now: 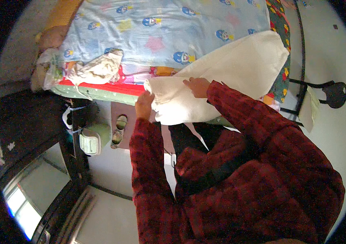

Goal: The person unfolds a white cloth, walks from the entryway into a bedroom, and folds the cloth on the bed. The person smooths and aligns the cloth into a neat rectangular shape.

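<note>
A large cream-coloured cloth piece [231, 67], possibly a pillow or its cover, lies aslant over the near edge of a bed. My left hand [144, 103] grips its gathered left end, where the fabric is creased. On its upper face rests my right hand [198, 87], palm down with the fingers partly spread. Whether those fingers pinch any fabric is not visible. Left of my left hand, a crumpled cream cloth [98, 68] with a dangling tie lies on the bed's edge. Beneath both is a light blue bedsheet [167, 33] with stars and cartoon figures.
A rolled brown mat [61, 18] and a clear plastic bag [54, 70] lie at the bed's left end. On the floor are a pale green bin [90, 140] and shoes [117, 136]. A black chair [333, 94] stands right; dark furniture [32, 116] stands left.
</note>
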The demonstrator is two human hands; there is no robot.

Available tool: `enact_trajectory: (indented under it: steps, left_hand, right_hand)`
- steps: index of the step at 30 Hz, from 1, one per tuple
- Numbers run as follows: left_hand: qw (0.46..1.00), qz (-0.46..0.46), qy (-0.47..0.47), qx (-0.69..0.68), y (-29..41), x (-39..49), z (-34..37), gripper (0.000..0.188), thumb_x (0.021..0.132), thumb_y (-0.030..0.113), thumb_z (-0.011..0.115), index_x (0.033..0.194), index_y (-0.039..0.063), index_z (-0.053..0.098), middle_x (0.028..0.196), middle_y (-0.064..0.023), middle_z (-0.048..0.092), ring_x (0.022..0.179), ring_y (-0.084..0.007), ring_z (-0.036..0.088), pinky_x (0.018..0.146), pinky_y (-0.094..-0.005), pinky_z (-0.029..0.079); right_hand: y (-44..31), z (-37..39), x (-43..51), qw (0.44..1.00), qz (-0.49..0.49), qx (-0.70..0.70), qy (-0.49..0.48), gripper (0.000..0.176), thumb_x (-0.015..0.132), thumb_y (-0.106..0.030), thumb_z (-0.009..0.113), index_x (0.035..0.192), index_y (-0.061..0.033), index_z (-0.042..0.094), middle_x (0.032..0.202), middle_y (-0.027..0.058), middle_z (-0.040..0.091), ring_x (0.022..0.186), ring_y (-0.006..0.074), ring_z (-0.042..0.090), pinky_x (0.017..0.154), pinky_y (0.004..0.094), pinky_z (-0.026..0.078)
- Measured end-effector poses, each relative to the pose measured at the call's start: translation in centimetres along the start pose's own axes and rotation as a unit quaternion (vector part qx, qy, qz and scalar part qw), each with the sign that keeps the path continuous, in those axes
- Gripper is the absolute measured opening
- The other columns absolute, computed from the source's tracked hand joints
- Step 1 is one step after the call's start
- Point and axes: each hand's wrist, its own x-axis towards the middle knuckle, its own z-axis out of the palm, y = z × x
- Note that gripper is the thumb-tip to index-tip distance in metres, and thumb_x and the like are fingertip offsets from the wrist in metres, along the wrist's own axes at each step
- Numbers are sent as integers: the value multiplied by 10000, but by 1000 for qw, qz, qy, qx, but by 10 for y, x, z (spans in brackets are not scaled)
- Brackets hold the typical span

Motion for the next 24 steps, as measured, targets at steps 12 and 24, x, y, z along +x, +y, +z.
enact_trajectory:
  steps: [12,24]
  left_hand:
    - [944,-142,-84,-285,72,16,-8,277,766,28,676,1036,-29,654,924,-65,681,824,-160,629,770,-310,504]
    - [981,-192,0,10,-67,-32,-18,226,820,56,663,1024,-42,656,894,-78,691,835,-187,660,695,-345,528]
  right_hand:
    - [5,-29,-105,988,-145,48,5,271,737,-62,629,1007,-80,630,1053,122,558,967,303,607,766,419,527]
    - [15,-78,-120,967,-136,161,142,313,732,41,541,1027,-31,619,1089,136,612,1002,335,599,856,409,504]
